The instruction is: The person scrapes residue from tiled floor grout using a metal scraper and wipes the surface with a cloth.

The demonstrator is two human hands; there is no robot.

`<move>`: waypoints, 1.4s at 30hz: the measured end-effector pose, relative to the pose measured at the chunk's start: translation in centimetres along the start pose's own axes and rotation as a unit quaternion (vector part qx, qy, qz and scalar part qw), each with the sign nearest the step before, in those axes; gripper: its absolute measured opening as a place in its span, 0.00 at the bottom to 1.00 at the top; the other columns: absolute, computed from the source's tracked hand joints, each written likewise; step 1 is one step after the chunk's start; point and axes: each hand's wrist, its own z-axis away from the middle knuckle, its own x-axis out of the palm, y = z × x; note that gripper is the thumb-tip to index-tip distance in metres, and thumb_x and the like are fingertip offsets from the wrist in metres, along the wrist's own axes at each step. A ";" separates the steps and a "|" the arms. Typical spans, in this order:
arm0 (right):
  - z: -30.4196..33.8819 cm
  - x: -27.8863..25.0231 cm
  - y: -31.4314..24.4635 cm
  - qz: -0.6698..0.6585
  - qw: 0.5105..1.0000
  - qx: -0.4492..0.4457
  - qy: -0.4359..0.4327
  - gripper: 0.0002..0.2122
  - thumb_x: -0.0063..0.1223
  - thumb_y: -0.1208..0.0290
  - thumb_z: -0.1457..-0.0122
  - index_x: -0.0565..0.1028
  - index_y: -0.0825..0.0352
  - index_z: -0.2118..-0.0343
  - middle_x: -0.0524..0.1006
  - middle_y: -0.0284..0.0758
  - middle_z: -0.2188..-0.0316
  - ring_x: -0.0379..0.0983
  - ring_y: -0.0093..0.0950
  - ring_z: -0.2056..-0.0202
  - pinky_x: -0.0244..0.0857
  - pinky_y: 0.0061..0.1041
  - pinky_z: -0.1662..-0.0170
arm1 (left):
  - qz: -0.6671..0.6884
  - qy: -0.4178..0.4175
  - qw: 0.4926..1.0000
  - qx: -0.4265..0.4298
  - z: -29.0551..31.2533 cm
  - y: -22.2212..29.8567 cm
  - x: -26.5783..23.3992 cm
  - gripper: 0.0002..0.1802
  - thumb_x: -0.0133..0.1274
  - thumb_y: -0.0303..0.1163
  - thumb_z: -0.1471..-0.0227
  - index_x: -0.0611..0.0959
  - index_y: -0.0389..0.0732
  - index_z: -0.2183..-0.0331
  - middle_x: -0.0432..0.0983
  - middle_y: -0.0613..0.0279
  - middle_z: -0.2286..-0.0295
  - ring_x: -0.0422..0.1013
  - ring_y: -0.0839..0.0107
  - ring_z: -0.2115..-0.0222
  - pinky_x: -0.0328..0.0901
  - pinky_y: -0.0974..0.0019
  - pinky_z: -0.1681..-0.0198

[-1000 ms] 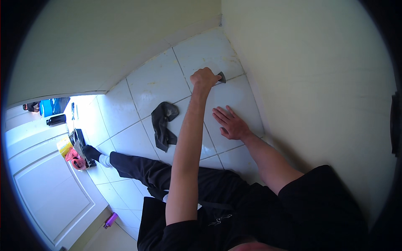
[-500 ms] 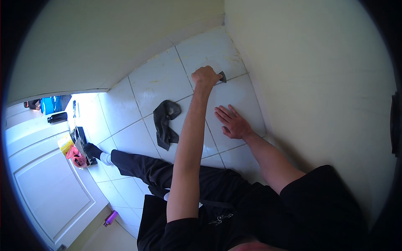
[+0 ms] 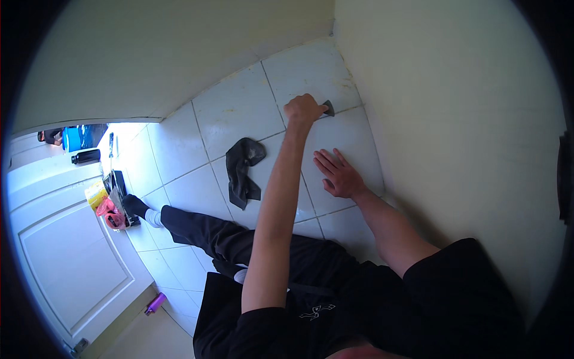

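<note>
My left hand (image 3: 305, 108) is closed in a fist near the far corner of the white tiled floor. A small scraper (image 3: 329, 108) with a dark, flared blade sticks out at its thumb side; the handle is hidden in the fist. The blade lies by a grout line. My right hand (image 3: 341, 176) rests palm down on a tile, nearer to me and to the right, fingers spread, holding nothing. A dark grey cloth (image 3: 241, 173) lies crumpled on the tiles, left of my left forearm.
Walls (image 3: 442, 107) meet in a corner ahead. Yellowish stains mark the far tiles (image 3: 311, 75). At the left are a white panelled door (image 3: 72, 263), a pink plastic bag (image 3: 110, 214), a yellow package (image 3: 95, 194), a black bottle (image 3: 86, 157) and a purple bottle (image 3: 155, 304). My outstretched leg (image 3: 200, 227) crosses the floor.
The whole view has shifted slightly, so the floor and hands appear a little farther right. My left hand keeps its grip on the scraper near the same grout line; my right hand stays on the tile.
</note>
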 end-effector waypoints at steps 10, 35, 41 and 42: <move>0.1 0.5 0.2 -0.005 1.000 -0.001 0.005 0.36 0.53 0.63 0.47 0.60 0.67 0.34 0.57 0.37 0.31 0.48 0.32 0.29 0.39 0.45 0.28 | 0.069 -0.021 0.997 0.005 -0.8 3.4 1.4 0.32 0.59 0.64 0.51 0.88 0.44 0.60 0.84 0.56 0.61 0.79 0.59 0.57 0.72 0.57 0.55; -0.1 0.3 0.1 -0.014 1.000 0.004 0.007 0.35 0.54 0.63 0.48 0.62 0.68 0.35 0.58 0.37 0.31 0.49 0.31 0.29 0.41 0.46 0.28 | 0.000 -0.006 0.999 0.033 -1.4 2.9 0.5 0.33 0.58 0.65 0.50 0.88 0.44 0.60 0.84 0.57 0.61 0.80 0.58 0.57 0.72 0.55 0.55; 0.4 0.8 0.5 0.003 1.000 -0.006 0.001 0.34 0.54 0.62 0.46 0.63 0.67 0.36 0.59 0.38 0.32 0.50 0.33 0.30 0.41 0.47 0.28 | 0.073 0.008 0.997 0.013 -2.0 5.0 3.4 0.29 0.57 0.65 0.51 0.90 0.49 0.63 0.85 0.60 0.64 0.80 0.59 0.58 0.73 0.57 0.57; 0.5 0.9 0.3 -0.011 1.000 -0.002 -0.010 0.33 0.53 0.62 0.46 0.63 0.68 0.36 0.59 0.38 0.33 0.49 0.33 0.30 0.40 0.47 0.28 | 0.082 0.013 0.997 0.010 -1.7 6.1 3.6 0.29 0.57 0.65 0.50 0.90 0.50 0.64 0.85 0.59 0.64 0.80 0.60 0.58 0.73 0.56 0.57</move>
